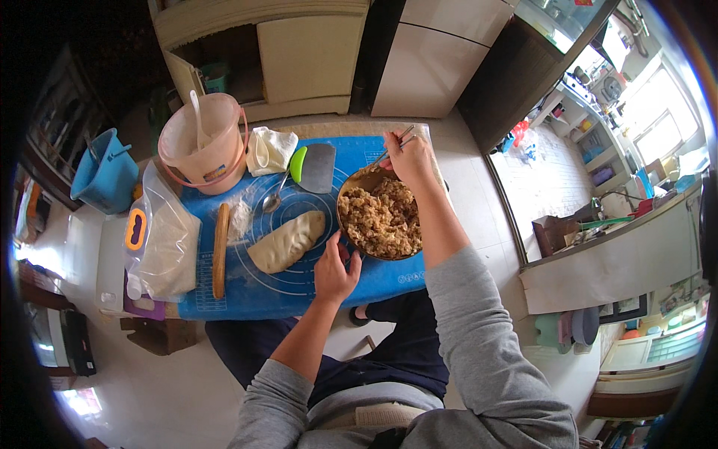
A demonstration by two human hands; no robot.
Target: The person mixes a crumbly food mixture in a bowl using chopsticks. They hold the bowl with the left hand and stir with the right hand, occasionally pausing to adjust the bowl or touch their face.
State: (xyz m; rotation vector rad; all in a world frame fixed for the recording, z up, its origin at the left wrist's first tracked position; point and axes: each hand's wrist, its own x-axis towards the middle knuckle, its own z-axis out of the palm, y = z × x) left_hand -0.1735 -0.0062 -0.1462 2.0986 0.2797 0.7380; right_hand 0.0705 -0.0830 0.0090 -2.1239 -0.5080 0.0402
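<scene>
A round bowl (pixel 345 230) full of ground filling (pixel 379 220) stands at the right of a blue silicone baking mat (pixel 263 306). My right hand (pixel 408 157) grips a pair of metal chopsticks (pixel 395 143) over the bowl's far edge; their lower ends reach its rim. My left hand (pixel 337 273) rests at the near left side of the bowl, fingertips at its wall, thumb apart. Left of it lies a log of dough (pixel 287 242). Farther left are a wooden rolling pin (pixel 221 251) and a patch of flour (pixel 240 219). A metal spoon (pixel 273 201) and a green-handled dough scraper (pixel 317 168) lie beyond the dough.
A pink bucket (pixel 216 174) with a white scoop (pixel 198 123) stands at the far left of the table, beside a folded white cloth (pixel 270 150). A clear bag of flour or grain (pixel 168 252) lies on the left edge. A blue bin (pixel 105 173) stands beyond.
</scene>
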